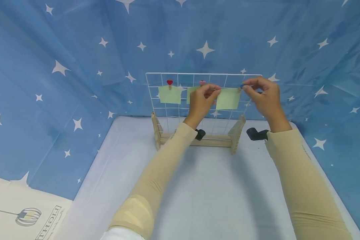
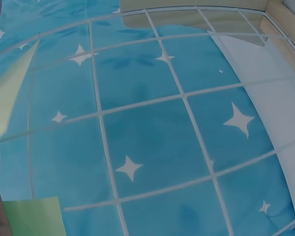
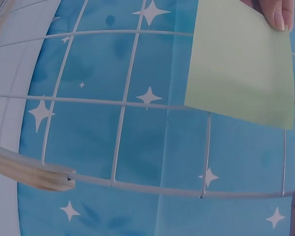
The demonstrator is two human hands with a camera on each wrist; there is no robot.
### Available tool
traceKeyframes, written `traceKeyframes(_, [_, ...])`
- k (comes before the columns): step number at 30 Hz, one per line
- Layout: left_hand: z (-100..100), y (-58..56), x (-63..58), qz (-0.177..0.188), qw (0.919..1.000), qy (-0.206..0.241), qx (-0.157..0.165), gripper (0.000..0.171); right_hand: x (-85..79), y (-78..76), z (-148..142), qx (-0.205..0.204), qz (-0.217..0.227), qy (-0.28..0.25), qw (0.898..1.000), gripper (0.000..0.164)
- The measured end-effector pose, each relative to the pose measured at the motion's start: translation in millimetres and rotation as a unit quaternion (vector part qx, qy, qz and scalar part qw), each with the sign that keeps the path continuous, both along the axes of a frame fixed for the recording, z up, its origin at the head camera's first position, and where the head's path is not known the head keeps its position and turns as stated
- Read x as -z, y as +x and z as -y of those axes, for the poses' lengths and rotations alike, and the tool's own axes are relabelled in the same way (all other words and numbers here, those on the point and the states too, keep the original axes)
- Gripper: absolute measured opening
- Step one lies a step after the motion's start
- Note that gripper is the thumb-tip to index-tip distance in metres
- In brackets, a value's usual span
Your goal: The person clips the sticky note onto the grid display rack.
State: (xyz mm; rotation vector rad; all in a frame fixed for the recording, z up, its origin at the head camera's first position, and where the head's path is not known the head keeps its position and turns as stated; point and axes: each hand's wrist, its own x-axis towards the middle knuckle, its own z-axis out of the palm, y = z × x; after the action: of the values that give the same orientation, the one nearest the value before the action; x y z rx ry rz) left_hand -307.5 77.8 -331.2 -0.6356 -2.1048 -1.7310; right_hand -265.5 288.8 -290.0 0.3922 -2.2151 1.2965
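A white wire grid (image 1: 183, 73) stands upright in a wooden base (image 1: 211, 143). A pale green paper note (image 1: 229, 99) lies against the grid's right part. My left hand (image 1: 199, 103) pinches this note's upper left corner; its fingertips (image 3: 279, 18) show on the corner in the right wrist view. At the opposite top corner, my right hand (image 1: 267, 95) pinches a small wooden clothespin with a blue end (image 1: 242, 86). Further left, a second green note (image 1: 191, 93) is partly hidden behind my left hand. The leftmost note (image 1: 169, 95) hangs from a red-heart clothespin (image 1: 169, 83).
A pink-heart clothespin (image 1: 202, 82) sits above the second note. White cloth covers the table (image 1: 210, 186). Blue star-patterned fabric (image 1: 180, 36) closes off the back and sides. Black camera mounts (image 1: 256, 134) stick out from both wrists near the base.
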Motion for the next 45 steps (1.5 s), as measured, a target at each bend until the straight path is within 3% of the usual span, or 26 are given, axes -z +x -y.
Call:
traceKeyframes(7, [-6, 1.7, 1.9, -0.019, 0.9996, 0.01, -0.018, 0.014, -0.1, -3.5, 5, 0.026, -0.028, 0.021, 0.999, 0.018])
traceKeyframes(19, [-12, 3.5, 2.0, -0.039, 0.9984, 0.017, -0.037, 0.013, -8.0, -5.9, 12, 0.035, 0.008, 0.059, 0.998, 0.019])
traceKeyframes(26, [-11, 2.1, 4.2, -0.053, 0.9968, 0.0, -0.059, 0.014, -14.4, -3.4, 19, 0.045, 0.022, 0.114, 0.992, 0.022])
traceKeyframes(29, [-9, 3.7, 4.8, -0.057, 0.9964, -0.001, -0.062, 0.016, -13.6, -1.3, 20, 0.049, 0.026, 0.1, 0.993, 0.024])
traceKeyframes(33, [-4, 6.9, 8.4, -0.071, 0.9962, 0.0, -0.051, 0.021, -3.6, -1.0, 18, 0.054, -0.046, 0.064, 0.995, 0.021])
traceKeyframes(36, [3, 8.9, 13.5, -0.095, 0.9948, 0.002, -0.036, 0.022, 7.9, -4.4, 13, 0.057, -0.131, 0.06, 0.988, 0.019])
traceKeyframes(38, [10, 11.1, 17.9, -0.111, 0.9934, 0.002, -0.026, 0.022, 15.5, -4.9, 10, 0.054, -0.164, 0.066, 0.983, 0.019])
traceKeyframes(41, [23, 16.2, 26.0, -0.127, 0.9913, -0.018, -0.029, 0.021, 28.0, -1.2, 6, 0.051, -0.18, 0.056, 0.981, 0.021])
traceKeyframes(45, [43, 27.7, 41.4, -0.134, 0.9867, -0.064, -0.066, 0.02, 46.8, 9.6, 4, 0.076, -0.192, 0.046, 0.977, 0.022])
